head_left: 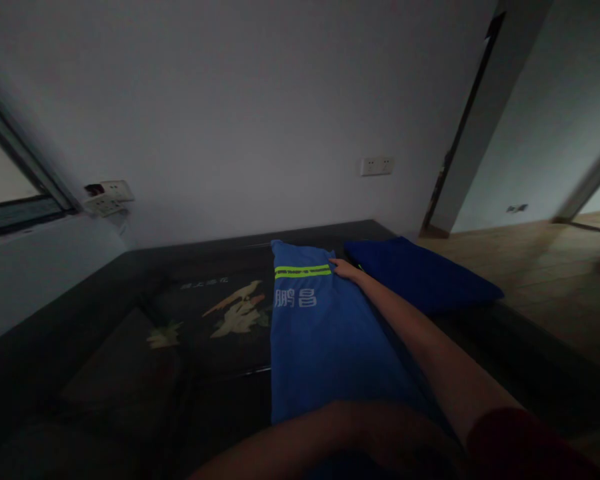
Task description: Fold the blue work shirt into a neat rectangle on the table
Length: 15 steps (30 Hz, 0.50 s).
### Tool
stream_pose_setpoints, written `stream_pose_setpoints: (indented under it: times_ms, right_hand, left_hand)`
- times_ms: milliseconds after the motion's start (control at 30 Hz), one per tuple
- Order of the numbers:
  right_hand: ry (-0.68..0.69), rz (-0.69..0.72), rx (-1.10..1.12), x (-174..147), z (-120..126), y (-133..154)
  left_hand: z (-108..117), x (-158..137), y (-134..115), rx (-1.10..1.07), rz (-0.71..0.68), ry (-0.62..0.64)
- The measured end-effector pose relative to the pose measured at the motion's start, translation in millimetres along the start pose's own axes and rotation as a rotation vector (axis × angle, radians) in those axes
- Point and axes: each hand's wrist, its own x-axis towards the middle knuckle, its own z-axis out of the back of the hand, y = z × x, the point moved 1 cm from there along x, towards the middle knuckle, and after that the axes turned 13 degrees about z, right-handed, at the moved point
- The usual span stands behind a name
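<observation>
The light-blue folded fabric garment with a yellow-green stripe and white characters lies lengthwise on the dark, glossy, flower-printed worktop, its narrow end towards twelve o'clock. From its straight left edge, the printed surface runs wide towards nine o'clock. Beyond its far end a shorter strip reaches the worktop's back edge, below the pale plain wall. Just beside it at two o'clock, the dark-blue folded cloth leaves only a narrow gap and reaches the worktop's right edge, past which lies the light wooden floor.

The right arm stretches in from four o'clock, its hand at the garment's far right corner, forefinger extended; whether it pinches the fabric, I cannot tell. The left forearm crosses low from seven o'clock; its hand, near six, is too dark to read for opening or hold.
</observation>
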Motion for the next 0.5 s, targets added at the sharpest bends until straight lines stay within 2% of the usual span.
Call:
stream_pose_setpoints:
  times_ms: [200,367,500]
  right_hand:
    - [0.023,0.049,0.012,2,-2,-6]
    - [-0.032,0.023,-0.009,-7,0,-7]
    - [-0.117,-0.037,-0.054,-22,13,1]
  left_hand:
    - [-1,10,-12,0.019,0.176,-0.238]
    - [-19,18,-14,0.060,0.242,-0.269]
    - [-15,1,-25,0.037,0.261,-0.299]
